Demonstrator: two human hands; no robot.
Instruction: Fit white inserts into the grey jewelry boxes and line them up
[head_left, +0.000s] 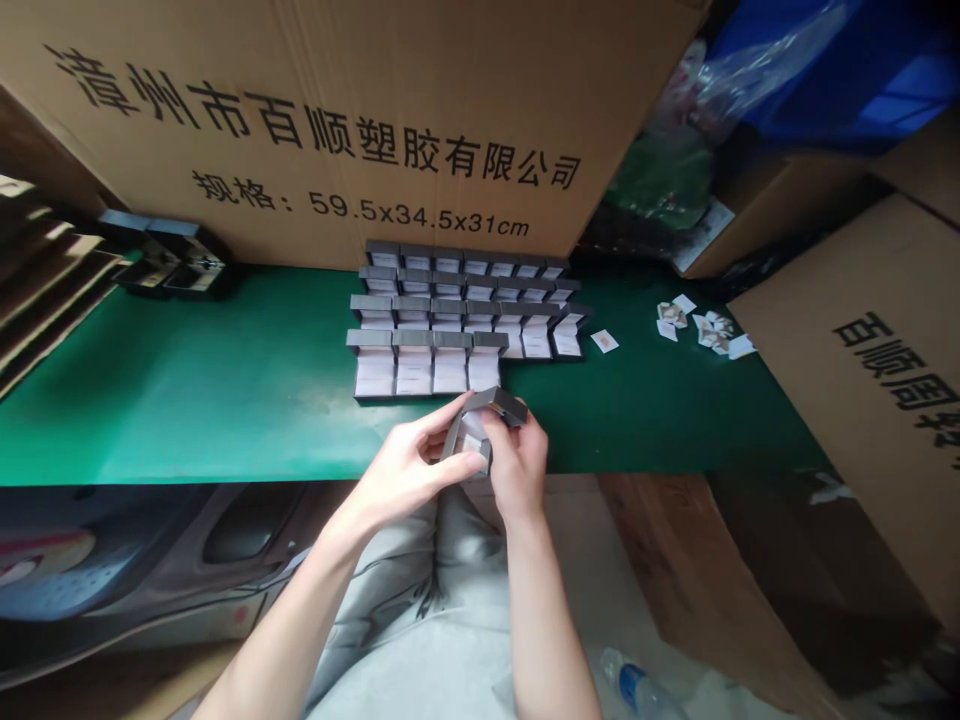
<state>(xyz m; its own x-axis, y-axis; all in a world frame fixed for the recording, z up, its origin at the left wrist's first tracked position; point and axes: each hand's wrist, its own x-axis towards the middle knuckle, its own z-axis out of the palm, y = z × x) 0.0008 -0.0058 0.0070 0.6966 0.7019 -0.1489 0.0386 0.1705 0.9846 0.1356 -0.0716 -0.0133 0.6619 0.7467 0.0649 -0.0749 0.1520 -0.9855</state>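
Over the front edge of the green table, my left hand (pixel 412 460) and my right hand (pixel 517 455) both grip one small dark jewelry box (pixel 501 403). Its lid is raised and the inside is whitish. My left fingers wrap its side, with the thumb at the front. My right thumb reaches into the opening while the other fingers support the back. Just beyond stand rows of similar open jewelry boxes (pixel 450 372) with white insides, packed side by side. To their right lies a small white card (pixel 604 341) with a tan mark.
Behind the rows rises a large cardboard carton (pixel 315 120) with black print. Two dark open boxes (pixel 172 262) stand at the left. Small card pieces (pixel 716 332) lie at the right, beside another carton (pixel 862 350). A plastic bottle (pixel 637 685) is down below.
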